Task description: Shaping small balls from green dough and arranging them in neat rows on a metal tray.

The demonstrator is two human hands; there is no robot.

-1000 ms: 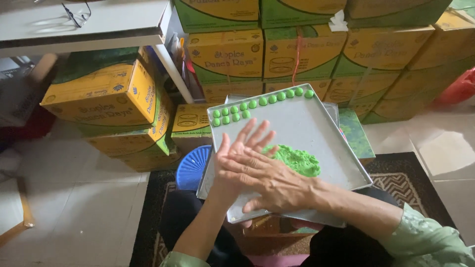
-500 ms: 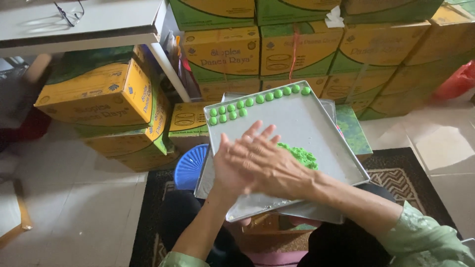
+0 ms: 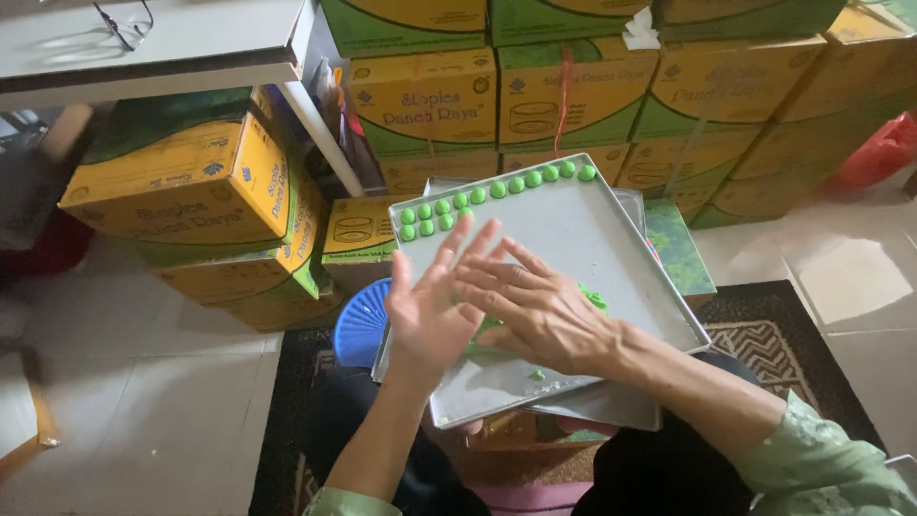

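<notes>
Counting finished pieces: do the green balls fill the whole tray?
No, the green balls line only the far edge of the tray.

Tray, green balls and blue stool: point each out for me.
tray (image 3: 611, 239), head view, bare middle of its grey surface.
green balls (image 3: 498, 189), head view, one ball mid-row along the far edge.
blue stool (image 3: 359, 327), head view, visible rim left of the tray.

Stacked yellow-and-green cardboard boxes (image 3: 592, 96) filled the back. A white shelf (image 3: 153, 48) (eyeglasses (image 3: 124, 21) lying on it) stood at upper left. Pale floor tiles (image 3: 143, 401) met a dark patterned rug (image 3: 774, 334).
</notes>
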